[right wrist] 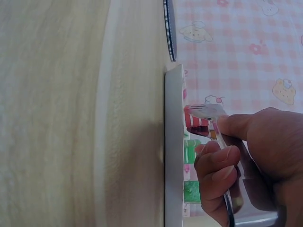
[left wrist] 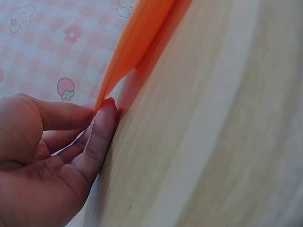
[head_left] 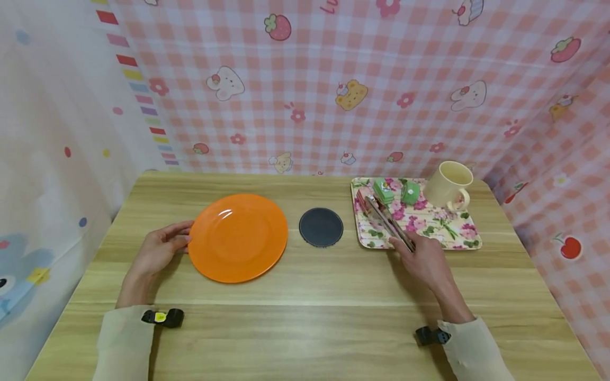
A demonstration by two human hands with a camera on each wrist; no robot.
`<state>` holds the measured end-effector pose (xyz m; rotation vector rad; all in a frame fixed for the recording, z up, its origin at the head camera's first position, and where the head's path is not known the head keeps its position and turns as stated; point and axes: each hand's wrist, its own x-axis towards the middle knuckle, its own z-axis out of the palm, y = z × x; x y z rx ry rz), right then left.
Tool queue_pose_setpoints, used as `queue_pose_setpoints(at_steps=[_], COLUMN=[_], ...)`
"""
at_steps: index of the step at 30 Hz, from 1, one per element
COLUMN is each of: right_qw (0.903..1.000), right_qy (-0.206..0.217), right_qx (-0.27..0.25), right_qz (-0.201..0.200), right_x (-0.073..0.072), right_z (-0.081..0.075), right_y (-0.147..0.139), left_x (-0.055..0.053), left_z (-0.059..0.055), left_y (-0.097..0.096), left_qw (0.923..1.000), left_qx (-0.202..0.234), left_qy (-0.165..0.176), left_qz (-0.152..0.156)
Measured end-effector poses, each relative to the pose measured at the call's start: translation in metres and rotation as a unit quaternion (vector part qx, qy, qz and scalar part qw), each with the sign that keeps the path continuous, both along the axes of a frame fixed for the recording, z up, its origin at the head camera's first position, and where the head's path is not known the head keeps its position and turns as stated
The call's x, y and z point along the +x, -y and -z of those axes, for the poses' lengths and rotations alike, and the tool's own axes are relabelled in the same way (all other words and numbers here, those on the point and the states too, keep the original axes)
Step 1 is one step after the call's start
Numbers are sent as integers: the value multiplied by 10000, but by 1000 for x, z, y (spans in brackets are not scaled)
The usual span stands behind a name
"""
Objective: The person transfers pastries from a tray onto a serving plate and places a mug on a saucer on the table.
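My left hand [head_left: 157,253] pinches the left rim of an orange plate [head_left: 238,238], thumb on top and fingers beneath. In the left wrist view the plate's rim [left wrist: 105,87] shows between thumb and fingertips, close over the table. My right hand [head_left: 424,259] grips metal tongs [head_left: 388,221] over the left part of a floral tray [head_left: 464,241]. Seen from the right wrist, the tongs' fork-like tip and rounded tip lie on either side of a red piece with white stripes [right wrist: 196,120]. Two green pieces, one blocky [head_left: 383,190] and one rounder [head_left: 410,193], sit behind the tongs on the tray.
A cream mug [head_left: 445,185] stands on the tray's back right, handle toward the front. Between plate and tray lies a round dark coaster [head_left: 321,227]. A pink checked curtain [head_left: 305,95] hangs behind the wooden table [head_left: 295,328].
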<state>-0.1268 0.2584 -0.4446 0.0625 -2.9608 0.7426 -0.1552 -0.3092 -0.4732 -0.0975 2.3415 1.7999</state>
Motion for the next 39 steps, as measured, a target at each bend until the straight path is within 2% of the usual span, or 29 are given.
queue_pose_setpoints(at_steps=[8, 14, 20, 26, 39], right_qw=[9998, 9993, 9992, 9986, 9976], right_qy=[-23, -157, -35, 201, 66], right_qx=[-164, -226, -248, -268, -456], right_qz=[-112, -252, -299, -417, -509], right_x=[3, 3, 4, 7, 6], right_z=[-6, -10, -14, -12, -12], right_y=[5, 11, 16, 25, 42], left_x=[-1, -1, -2, 0, -1], left_z=[0, -1, -2, 0, 0], left_y=[-1, 1, -1, 0, 0], left_qw=[10000, 9998, 9998, 9998, 9998], left_qx=[-13, -197, -206, -113, -123], left_qy=[13, -11, 4, 140, 46], left_qz=[-35, -41, -60, -85, -118])
